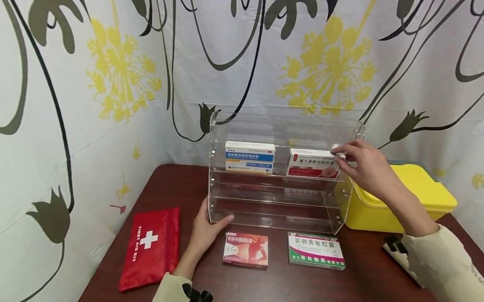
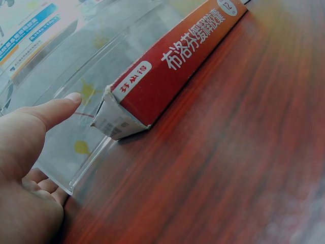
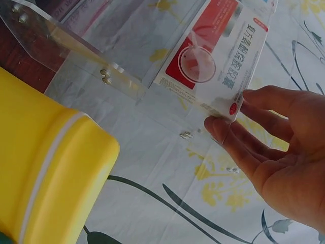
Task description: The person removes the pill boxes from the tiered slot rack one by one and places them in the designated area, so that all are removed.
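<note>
The right hand pinches the red-and-white box at its fingertips, on the clear rack. The left hand, fingers seemingly relaxed, rests against the rack's corner.

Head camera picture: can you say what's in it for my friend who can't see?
A right hand holds the end of a red-and-white medicine box on the top shelf of a clear plastic rack, beside a blue-and-white box. The left hand rests against the rack's lower corner. On the brown table lie two more boxes and a red first aid pouch.
</note>
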The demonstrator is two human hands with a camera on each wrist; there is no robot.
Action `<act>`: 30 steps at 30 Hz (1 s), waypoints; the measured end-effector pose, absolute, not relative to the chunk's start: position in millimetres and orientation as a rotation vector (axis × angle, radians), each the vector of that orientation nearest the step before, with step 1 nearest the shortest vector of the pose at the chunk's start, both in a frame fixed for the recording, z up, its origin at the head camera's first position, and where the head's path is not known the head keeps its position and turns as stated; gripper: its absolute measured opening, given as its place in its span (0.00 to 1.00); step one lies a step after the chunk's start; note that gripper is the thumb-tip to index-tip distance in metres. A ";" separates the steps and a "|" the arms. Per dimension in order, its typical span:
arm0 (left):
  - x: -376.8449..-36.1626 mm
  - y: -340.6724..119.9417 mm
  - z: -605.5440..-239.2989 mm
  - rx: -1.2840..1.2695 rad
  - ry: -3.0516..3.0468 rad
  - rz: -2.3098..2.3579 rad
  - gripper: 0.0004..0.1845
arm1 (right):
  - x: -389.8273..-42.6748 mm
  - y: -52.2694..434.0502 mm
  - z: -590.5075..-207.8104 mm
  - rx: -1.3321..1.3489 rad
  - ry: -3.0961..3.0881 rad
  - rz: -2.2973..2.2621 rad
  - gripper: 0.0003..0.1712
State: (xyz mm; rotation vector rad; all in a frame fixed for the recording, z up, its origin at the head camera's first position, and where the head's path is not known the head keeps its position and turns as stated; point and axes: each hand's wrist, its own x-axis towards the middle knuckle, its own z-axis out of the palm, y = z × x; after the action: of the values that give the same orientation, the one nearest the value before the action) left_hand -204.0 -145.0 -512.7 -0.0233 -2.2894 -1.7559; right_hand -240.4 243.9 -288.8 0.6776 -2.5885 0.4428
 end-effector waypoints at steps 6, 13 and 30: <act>-203.8 -144.8 -512.0 -0.019 -2.291 -1.756 0.51 | -242.7 246.7 -283.7 0.752 -2.565 0.471 0.13; -204.3 -144.7 -512.5 -0.021 -2.286 -1.748 0.51 | -246.1 250.0 -278.1 0.756 -2.620 0.488 0.14; -204.2 -144.5 -513.5 -0.004 -2.298 -1.757 0.51 | -253.4 257.3 -275.1 0.837 -2.579 0.505 0.15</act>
State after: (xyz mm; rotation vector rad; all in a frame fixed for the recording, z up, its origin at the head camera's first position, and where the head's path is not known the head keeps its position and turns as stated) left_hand -204.2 -144.5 -513.5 -0.0041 -2.2981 -1.7565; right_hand -253.4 257.3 -275.1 0.8374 -2.5789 0.5048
